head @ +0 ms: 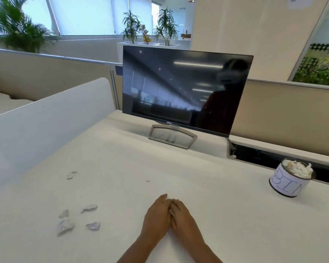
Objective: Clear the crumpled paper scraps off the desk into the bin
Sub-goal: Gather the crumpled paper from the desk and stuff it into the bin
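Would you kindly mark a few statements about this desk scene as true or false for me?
1. The bin already holds paper scraps. True.
2. The monitor is switched on and shows a document. False: its screen is dark, with reflections only.
3. Several crumpled scraps lie on the desk to the left of the hands. True.
4. The left hand hovers over the bin. False: it lies on the desk beside the right hand, the two touching, well apart from the bin.
5. The bin lies tipped on its side. False: it stands upright.
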`<action>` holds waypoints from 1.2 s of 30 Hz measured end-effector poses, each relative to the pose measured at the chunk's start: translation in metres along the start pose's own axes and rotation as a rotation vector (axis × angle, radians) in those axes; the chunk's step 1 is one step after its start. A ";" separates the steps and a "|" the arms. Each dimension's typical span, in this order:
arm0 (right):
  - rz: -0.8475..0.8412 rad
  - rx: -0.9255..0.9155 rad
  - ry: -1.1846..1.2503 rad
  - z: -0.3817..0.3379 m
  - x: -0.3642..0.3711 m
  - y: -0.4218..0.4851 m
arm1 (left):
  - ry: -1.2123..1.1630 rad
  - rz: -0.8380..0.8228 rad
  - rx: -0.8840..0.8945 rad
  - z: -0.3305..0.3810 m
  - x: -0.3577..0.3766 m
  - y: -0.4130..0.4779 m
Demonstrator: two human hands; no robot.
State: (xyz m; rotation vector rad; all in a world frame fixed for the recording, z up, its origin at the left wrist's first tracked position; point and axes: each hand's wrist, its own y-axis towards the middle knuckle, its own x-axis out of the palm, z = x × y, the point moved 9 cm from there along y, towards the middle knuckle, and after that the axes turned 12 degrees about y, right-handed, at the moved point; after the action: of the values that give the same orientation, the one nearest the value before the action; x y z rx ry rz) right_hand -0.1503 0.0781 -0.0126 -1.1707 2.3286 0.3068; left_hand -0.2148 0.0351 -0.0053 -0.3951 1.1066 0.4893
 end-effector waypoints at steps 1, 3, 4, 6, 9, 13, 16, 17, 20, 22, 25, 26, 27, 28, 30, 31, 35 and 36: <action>0.000 -0.025 -0.032 -0.006 0.007 0.001 | -0.018 0.008 -0.016 -0.009 -0.005 -0.003; -0.015 -0.073 -0.022 -0.024 0.024 0.002 | -0.029 0.024 -0.042 -0.029 -0.015 -0.010; -0.039 -0.079 0.008 -0.032 0.035 0.003 | -0.030 0.031 -0.051 -0.038 -0.021 -0.013; -0.104 -0.076 0.067 -0.045 0.057 0.006 | -0.018 0.042 -0.065 -0.058 -0.031 -0.021; -0.203 -0.113 -0.007 -0.069 0.087 0.011 | 0.029 0.069 -0.071 -0.086 -0.050 -0.031; -0.392 -0.181 -0.071 -0.101 0.130 0.016 | 0.162 0.100 -0.096 -0.129 -0.080 -0.047; -0.516 -0.197 -0.174 -0.114 0.154 0.020 | 0.353 0.014 -0.206 -0.169 -0.094 -0.061; -0.534 -0.210 -0.210 -0.117 0.159 0.023 | 0.401 -0.028 -0.253 -0.182 -0.098 -0.065; -0.544 -0.287 -0.249 -0.130 0.172 0.028 | 0.447 -0.132 -0.352 -0.212 -0.105 -0.075; -0.479 -0.466 -0.334 -0.143 0.175 0.028 | 0.391 -0.159 -0.389 -0.223 -0.104 -0.080; -0.555 -0.419 -0.335 -0.143 0.189 0.033 | 0.293 -0.049 -0.403 -0.231 -0.109 -0.083; -0.551 -0.392 -0.373 -0.145 0.191 0.037 | 0.261 0.004 -0.401 -0.233 -0.112 -0.083; -0.545 -0.398 -0.416 -0.146 0.192 0.039 | 0.224 0.053 -0.395 -0.234 -0.115 -0.083; -0.531 -0.419 -0.448 -0.146 0.193 0.039 | 0.186 0.090 -0.388 -0.236 -0.117 -0.083; -0.463 -0.452 -0.488 -0.147 0.191 0.039 | 0.106 0.142 -0.372 -0.241 -0.121 -0.081; -0.432 -0.475 -0.513 -0.148 0.190 0.039 | 0.065 0.162 -0.367 -0.243 -0.124 -0.079; -0.350 -0.443 -0.502 -0.142 0.189 0.045 | -0.029 0.235 -0.372 -0.255 -0.138 -0.064; -0.333 -0.425 -0.491 -0.141 0.187 0.048 | -0.040 0.259 -0.378 -0.258 -0.142 -0.061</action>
State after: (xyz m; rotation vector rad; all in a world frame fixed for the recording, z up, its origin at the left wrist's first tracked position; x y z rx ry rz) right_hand -0.3298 -0.0789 0.0043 -1.4562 1.6548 0.8852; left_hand -0.4255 -0.1779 0.0259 -0.5709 1.0312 0.9386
